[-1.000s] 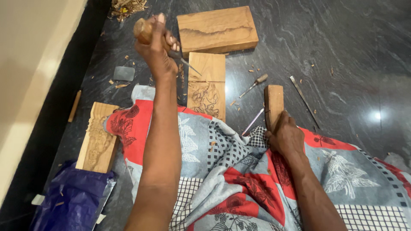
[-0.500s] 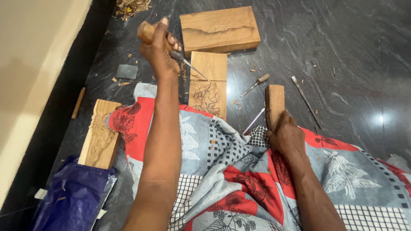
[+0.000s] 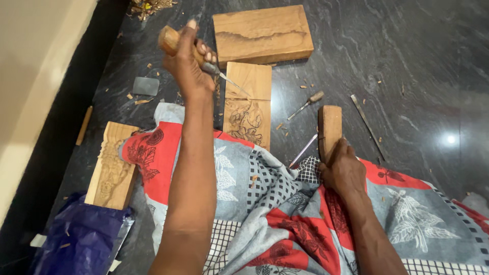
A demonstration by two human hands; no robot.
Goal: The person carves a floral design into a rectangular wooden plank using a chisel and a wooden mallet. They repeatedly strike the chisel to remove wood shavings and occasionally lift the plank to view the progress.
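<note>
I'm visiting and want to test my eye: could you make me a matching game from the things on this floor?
Things:
1. chisel
2. wooden mallet block
3. large plain board
4. blue plastic bag

Places:
A. farthest away, top of view
B. in the left hand
C. bottom left corner
D. under the right hand

Pairs: 1-B, 2-D, 3-A, 4-C

In the upper left of the frame the left hand (image 3: pixel 187 66) grips a wooden-handled chisel (image 3: pixel 204 63), its thin blade slanting down to the right over a carved wooden panel (image 3: pixel 248 104) at upper centre. Above that lies a large plain wood block (image 3: pixel 262 33). Right of centre the right hand (image 3: pixel 344 170) clasps a wooden mallet (image 3: pixel 329 127) lying on the dark stone floor (image 3: pixel 423 71). A patterned cloth (image 3: pixel 265 203) fills the lower frame, another carved plank (image 3: pixel 112 165) at left.
</note>
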